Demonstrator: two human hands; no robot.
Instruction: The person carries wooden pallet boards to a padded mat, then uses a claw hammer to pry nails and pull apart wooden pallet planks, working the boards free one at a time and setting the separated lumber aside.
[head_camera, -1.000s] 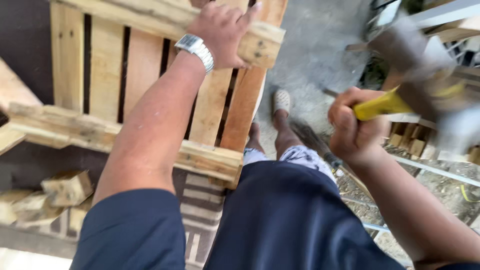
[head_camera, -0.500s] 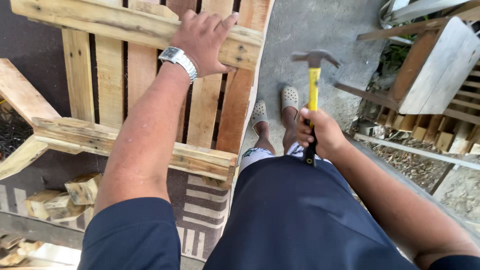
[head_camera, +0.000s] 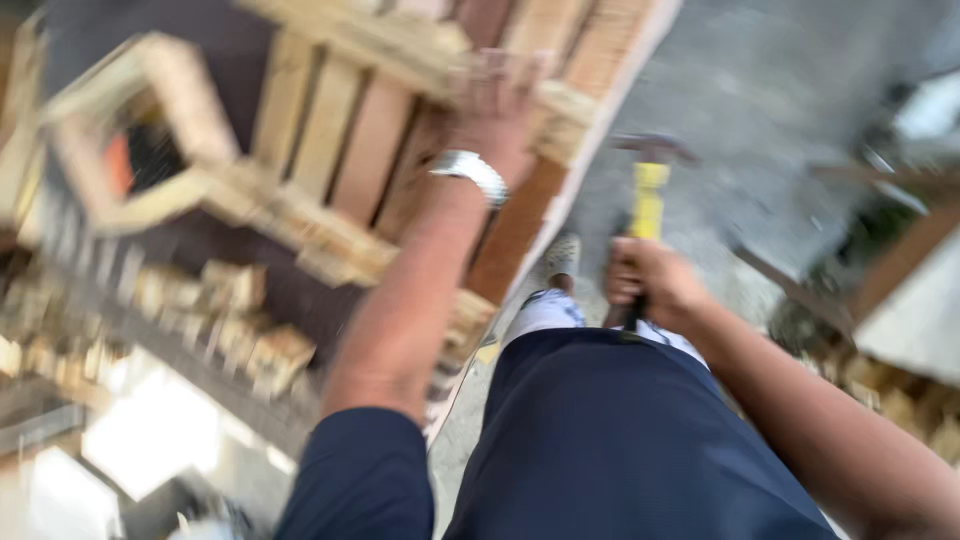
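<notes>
Rough concrete underfoot; left hand clasps slatted wooden pallet, right hand grips yellow-handled hammer.

No packages, labels, signs or screens visible. Frame heavily motion-blurred; pale bright patches at lower left too smeared to identify.

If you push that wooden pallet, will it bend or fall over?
The pallet probably stays stiff, since it is made of thick wooden boards joined together. It looks to be standing on edge with the left hand resting on its top, so a push might tip it. It is likely heavy. The right hand holds a hammer.
</notes>
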